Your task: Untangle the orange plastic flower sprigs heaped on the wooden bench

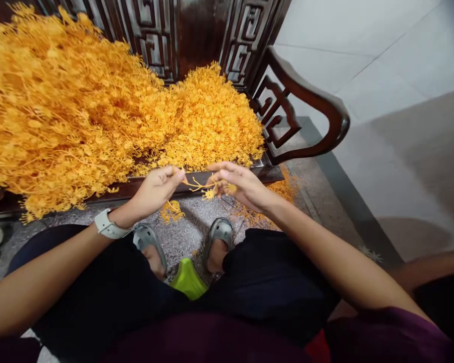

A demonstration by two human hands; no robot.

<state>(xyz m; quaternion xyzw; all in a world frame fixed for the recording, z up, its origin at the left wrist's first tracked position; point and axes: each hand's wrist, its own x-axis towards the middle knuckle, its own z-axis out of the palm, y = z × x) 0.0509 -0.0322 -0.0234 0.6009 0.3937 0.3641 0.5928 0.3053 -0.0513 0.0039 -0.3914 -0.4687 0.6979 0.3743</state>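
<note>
My left hand [157, 189] pinches one end of a thin orange plastic sprig [201, 185], and my right hand [239, 185] grips its other end, fingers curled round small orange flower tips. Both hands hover in front of a dark carved wooden bench [298, 108] heaped with a large pile of orange artificial flower sprigs [98, 106]. A white watch [108, 225] sits on my left wrist.
Loose orange sprigs [172, 210] lie on the speckled floor below my hands, more [283, 187] by the bench's right end. My feet in grey sandals [219, 234] flank a green object [188, 279]. Pale tiled floor [382, 55] spreads to the right.
</note>
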